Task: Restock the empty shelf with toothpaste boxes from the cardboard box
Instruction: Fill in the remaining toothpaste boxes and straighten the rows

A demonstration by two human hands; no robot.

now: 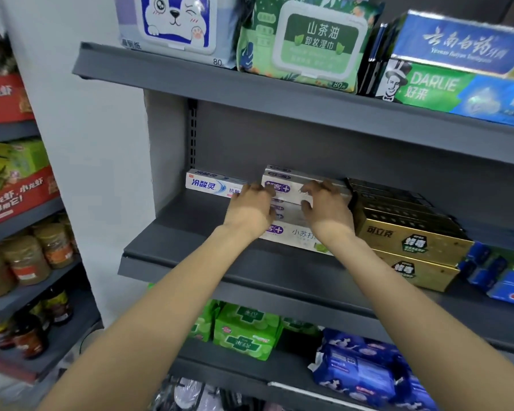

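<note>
Looking through the head camera, I see both arms stretched forward to the middle shelf (190, 262) of a dark grey rack. My left hand (251, 207) has its fingers curled over the left end of the top white and purple toothpaste box (285, 185), gripping it. My right hand (324, 207) grips the same box near its right end, fingers hooked over the top edge and thumb at the front face. This box sits on a stack of like boxes; the lowest white box (297, 237) shows between my wrists, near the shelf's front lip. To the left, far back on the shelf, lies a single white and blue toothpaste box (211, 185), just beside my left hand's fingertips; I cannot tell whether they touch. To the right, touching or just beside the white stack, stand gold toothpaste boxes (410, 238) stacked two high in rows. Further right are blue boxes (511, 286).

The upper shelf carries wet wipe packs (306, 40) and green and blue toothpaste cartons (457, 90). The lower shelf holds green packs (247, 330) and blue packs (359, 372). The cardboard box is out of frame. At far left, another rack holds jars (27, 259).
</note>
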